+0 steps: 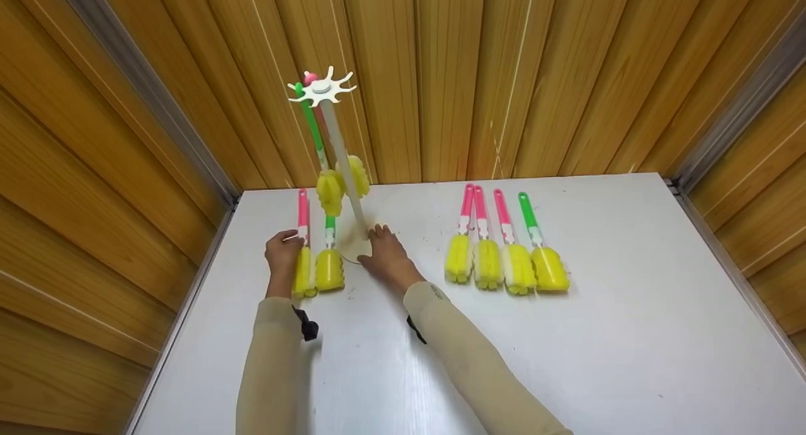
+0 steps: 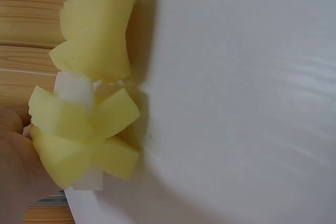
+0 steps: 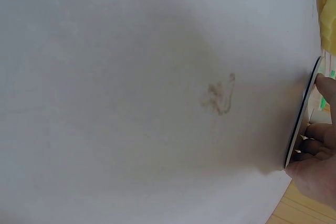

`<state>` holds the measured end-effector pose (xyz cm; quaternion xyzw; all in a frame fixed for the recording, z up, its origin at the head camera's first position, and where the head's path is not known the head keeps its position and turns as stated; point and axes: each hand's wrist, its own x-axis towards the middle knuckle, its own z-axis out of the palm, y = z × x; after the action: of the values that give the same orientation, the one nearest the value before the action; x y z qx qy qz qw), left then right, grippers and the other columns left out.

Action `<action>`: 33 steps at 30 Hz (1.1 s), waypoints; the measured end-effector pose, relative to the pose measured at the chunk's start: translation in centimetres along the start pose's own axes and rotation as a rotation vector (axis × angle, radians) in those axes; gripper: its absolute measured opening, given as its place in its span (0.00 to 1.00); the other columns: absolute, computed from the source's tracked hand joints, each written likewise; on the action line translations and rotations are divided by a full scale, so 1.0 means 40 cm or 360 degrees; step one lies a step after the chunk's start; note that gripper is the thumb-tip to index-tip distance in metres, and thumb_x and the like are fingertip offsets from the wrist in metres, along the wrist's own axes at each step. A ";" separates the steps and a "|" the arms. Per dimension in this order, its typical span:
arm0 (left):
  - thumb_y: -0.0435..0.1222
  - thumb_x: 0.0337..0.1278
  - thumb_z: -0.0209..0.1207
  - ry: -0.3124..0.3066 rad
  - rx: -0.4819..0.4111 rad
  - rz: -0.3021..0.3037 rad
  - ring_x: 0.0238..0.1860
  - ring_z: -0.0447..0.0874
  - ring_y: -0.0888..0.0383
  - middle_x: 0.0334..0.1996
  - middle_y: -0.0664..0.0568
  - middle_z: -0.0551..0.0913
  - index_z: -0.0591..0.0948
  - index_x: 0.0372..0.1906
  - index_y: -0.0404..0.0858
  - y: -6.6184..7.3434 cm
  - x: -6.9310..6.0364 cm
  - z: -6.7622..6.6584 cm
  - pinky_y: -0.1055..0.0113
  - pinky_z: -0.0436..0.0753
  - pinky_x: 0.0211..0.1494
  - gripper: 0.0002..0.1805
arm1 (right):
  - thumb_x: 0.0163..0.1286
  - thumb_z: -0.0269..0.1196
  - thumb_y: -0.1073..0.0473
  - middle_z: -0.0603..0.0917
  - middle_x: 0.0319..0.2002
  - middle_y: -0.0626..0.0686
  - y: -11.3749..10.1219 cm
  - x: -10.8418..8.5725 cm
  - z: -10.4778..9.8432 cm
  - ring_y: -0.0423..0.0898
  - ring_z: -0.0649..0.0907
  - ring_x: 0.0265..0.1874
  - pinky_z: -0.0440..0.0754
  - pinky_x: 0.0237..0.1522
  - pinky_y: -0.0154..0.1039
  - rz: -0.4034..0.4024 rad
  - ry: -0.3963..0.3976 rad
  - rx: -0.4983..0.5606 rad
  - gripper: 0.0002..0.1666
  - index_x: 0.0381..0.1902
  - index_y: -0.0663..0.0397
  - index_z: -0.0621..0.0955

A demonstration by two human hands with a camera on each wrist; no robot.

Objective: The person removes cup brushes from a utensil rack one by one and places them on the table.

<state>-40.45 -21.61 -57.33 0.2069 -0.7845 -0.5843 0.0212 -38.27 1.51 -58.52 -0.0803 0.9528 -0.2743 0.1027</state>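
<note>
My left hand (image 1: 283,255) grips a pink-handled sponge brush (image 1: 303,271) near its neck, at the left of the table. Close beside it lies a green-handled sponge brush (image 1: 329,271). In the left wrist view the held brush's yellow and white sponge head (image 2: 86,135) faces the camera. My right hand (image 1: 387,255) holds the round base of a white hanging rack (image 1: 340,139); the base edge (image 3: 303,111) shows in the right wrist view, with the thumb at its rim. From the rack's hooked top hang a green-handled brush (image 1: 313,126) and a pink-handled brush (image 1: 356,175), partly behind the pole.
On the right side of the white table (image 1: 630,347) several sponge brushes lie in a row, among them a pink-handled brush (image 1: 488,265) and a green-handled brush (image 1: 550,270). Wood-patterned walls (image 1: 441,76) enclose the back and both sides.
</note>
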 end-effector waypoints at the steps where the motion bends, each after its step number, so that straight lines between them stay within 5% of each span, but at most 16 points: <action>1: 0.31 0.70 0.57 -0.0007 0.0004 -0.0011 0.58 0.81 0.42 0.59 0.33 0.81 0.78 0.63 0.29 -0.001 0.002 0.000 0.54 0.79 0.63 0.20 | 0.75 0.62 0.44 0.56 0.80 0.59 -0.001 0.001 0.001 0.57 0.55 0.79 0.56 0.77 0.50 -0.0001 0.0003 -0.0003 0.44 0.79 0.59 0.61; 8: 0.33 0.70 0.59 -0.0041 0.0086 -0.0058 0.60 0.79 0.44 0.61 0.36 0.80 0.77 0.64 0.30 -0.007 0.010 0.008 0.55 0.77 0.66 0.21 | 0.75 0.61 0.43 0.54 0.80 0.58 0.002 -0.001 0.005 0.56 0.53 0.80 0.54 0.78 0.50 0.0014 -0.0011 0.0024 0.45 0.79 0.58 0.60; 26: 0.34 0.72 0.57 -0.0120 0.0358 0.0159 0.60 0.76 0.42 0.59 0.33 0.78 0.74 0.65 0.25 -0.009 0.003 0.027 0.51 0.76 0.67 0.23 | 0.74 0.62 0.44 0.57 0.79 0.60 -0.001 0.000 0.001 0.57 0.56 0.79 0.57 0.77 0.50 -0.0006 0.0012 -0.0002 0.45 0.78 0.60 0.61; 33: 0.34 0.74 0.55 -0.0201 0.0508 0.0146 0.61 0.75 0.42 0.61 0.34 0.77 0.73 0.67 0.26 -0.001 0.013 0.030 0.51 0.74 0.69 0.23 | 0.74 0.63 0.44 0.57 0.79 0.60 0.001 0.007 0.005 0.57 0.56 0.79 0.57 0.77 0.50 0.0006 0.0013 0.0013 0.45 0.78 0.59 0.62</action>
<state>-41.22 -20.70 -57.86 0.1345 -0.8757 -0.4625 -0.0348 -38.50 1.39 -58.77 -0.0770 0.9522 -0.2782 0.0997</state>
